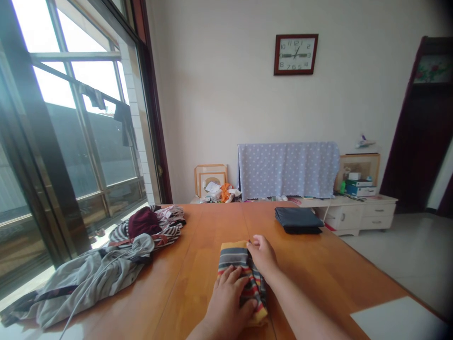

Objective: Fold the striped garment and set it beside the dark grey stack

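Observation:
A folded striped garment (231,255) in yellow, grey, black and red lies on the wooden table in front of me. My left hand (230,300) rests flat on its near part, fingers spread and pressing the cloth. At the garment's far right corner, my right hand (262,255) pinches the edge between thumb and fingers. The strip along the right side looks loose and slightly bunched. Part of the garment's near end is hidden under my left hand.
Dark folded clothes (298,220) are stacked at the table's far right. A grey garment (95,283) and a heap of striped and maroon clothes (143,223) lie along the left edge. White paper (392,318) sits at the near right. Beyond stands a low white cabinet (377,215).

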{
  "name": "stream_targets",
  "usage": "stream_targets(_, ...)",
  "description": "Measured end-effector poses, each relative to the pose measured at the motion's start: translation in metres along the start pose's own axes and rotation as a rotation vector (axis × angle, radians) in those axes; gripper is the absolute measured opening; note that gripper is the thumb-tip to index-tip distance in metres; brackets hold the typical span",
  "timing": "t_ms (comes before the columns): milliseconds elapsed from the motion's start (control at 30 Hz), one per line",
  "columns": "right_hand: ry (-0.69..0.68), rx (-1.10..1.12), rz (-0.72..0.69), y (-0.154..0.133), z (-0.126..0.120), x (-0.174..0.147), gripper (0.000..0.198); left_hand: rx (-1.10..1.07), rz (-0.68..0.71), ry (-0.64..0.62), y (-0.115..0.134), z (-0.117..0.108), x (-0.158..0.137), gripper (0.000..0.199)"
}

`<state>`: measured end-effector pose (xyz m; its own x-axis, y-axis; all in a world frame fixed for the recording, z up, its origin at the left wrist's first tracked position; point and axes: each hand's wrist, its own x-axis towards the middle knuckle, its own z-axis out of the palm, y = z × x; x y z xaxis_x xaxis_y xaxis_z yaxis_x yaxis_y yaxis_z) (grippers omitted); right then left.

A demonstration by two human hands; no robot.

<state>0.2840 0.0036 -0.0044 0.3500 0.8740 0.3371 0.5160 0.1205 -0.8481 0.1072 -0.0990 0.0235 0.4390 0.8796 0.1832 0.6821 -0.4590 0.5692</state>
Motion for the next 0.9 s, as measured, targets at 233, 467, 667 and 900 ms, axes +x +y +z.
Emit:
stream_targets(233,-0.152,-0.053,-0.531,-0.041,-0.019,-0.039,0.038,0.12,-0.023,-0.076,-0.002,0.01,-0.002,0.067)
stream_targets(467,-0.557,-0.371,-0.308,0.001,0.009,-0.036,0.054,-0.122,0.078,0.004,-0.022,0.011,0.003,0.039)
stream_targets(667,-0.598,-0.376,-0.298,0.01,0.011,-0.032,0.059,-0.073,-0.121,0.388,-0.066,-0.008,0.052,0.041)
stream_targets(900,-0.475,-0.077,-0.12,0.0,-0.013,-0.044,0.072,-0.069,-0.176,0.136,-0.073,-0.013,0.104,0.059)
